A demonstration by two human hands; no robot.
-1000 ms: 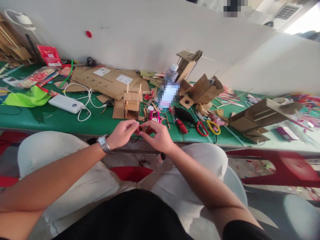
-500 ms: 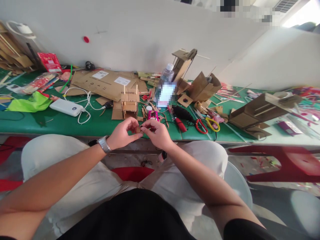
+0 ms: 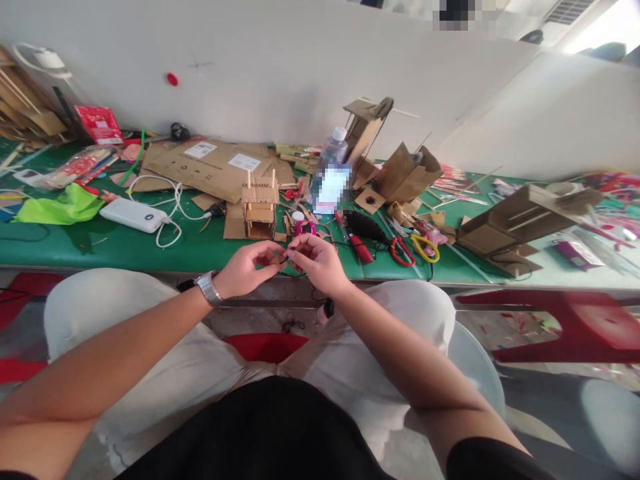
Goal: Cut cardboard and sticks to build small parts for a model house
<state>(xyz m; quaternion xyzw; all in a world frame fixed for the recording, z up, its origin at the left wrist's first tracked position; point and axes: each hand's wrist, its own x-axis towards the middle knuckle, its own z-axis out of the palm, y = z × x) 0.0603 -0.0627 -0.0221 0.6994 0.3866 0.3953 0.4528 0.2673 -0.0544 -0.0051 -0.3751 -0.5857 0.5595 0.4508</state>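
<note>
My left hand [image 3: 253, 268], with a metal-banded watch [image 3: 209, 289] at the wrist, pinches a thin black cord [image 3: 283, 261] between thumb and fingers. Close beside it, my right hand [image 3: 316, 265] is also closed, with its thumb and fingertips on the same cord. The fingers cover most of the cord, so its ends cannot be made out. Both hands are over the front edge of the green table. Just behind them stand a small cardboard frame with sticks [image 3: 260, 212] and a pink bottle with a white cap [image 3: 305, 227].
A lit phone [image 3: 331, 190] leans against a clear bottle [image 3: 336, 148]. Red-and-yellow-handled pliers [image 3: 403, 252] and a red-handled tool [image 3: 361, 249] lie to the right. Cardboard models [image 3: 520, 223] stand further right. A white power bank [image 3: 134, 214] with its cable lies left.
My right hand has shifted slightly to the right and its fingers have lifted a little. The left fingertips have moved slightly, and more of the thin black cord shows between the hands.
</note>
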